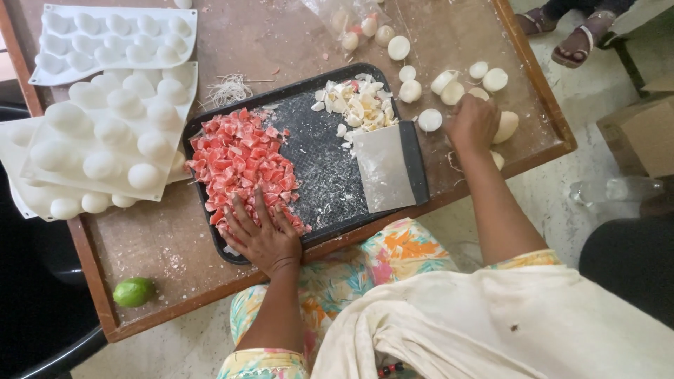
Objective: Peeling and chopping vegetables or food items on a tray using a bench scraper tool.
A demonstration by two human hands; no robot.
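- A worn brown wooden table (pixel 295 35) dusted with white crumbs fills the view, with a pale tiled floor beyond it.
- The left hand (pixel 261 235) lies flat, fingers spread, on the near edge of a black tray (pixel 319 168), its fingertips in a heap of red-pink chopped pieces (pixel 239 165).
- The right hand (pixel 474 125) reaches past the tray with fingers curled down over white rounded lumps (pixel 484 77); whether it grips one cannot be told.
- A flat metal scraper (pixel 385 167) rests on the tray's right side, just below a pile of white shavings (pixel 358 105).
- White moulded trays (pixel 116 105) with dome-shaped cavities overlap at the table's left.
- A clear plastic bag (pixel 347 17) of pale balls sits at the far edge.
- A green lime (pixel 133 291) lies near the front left corner.
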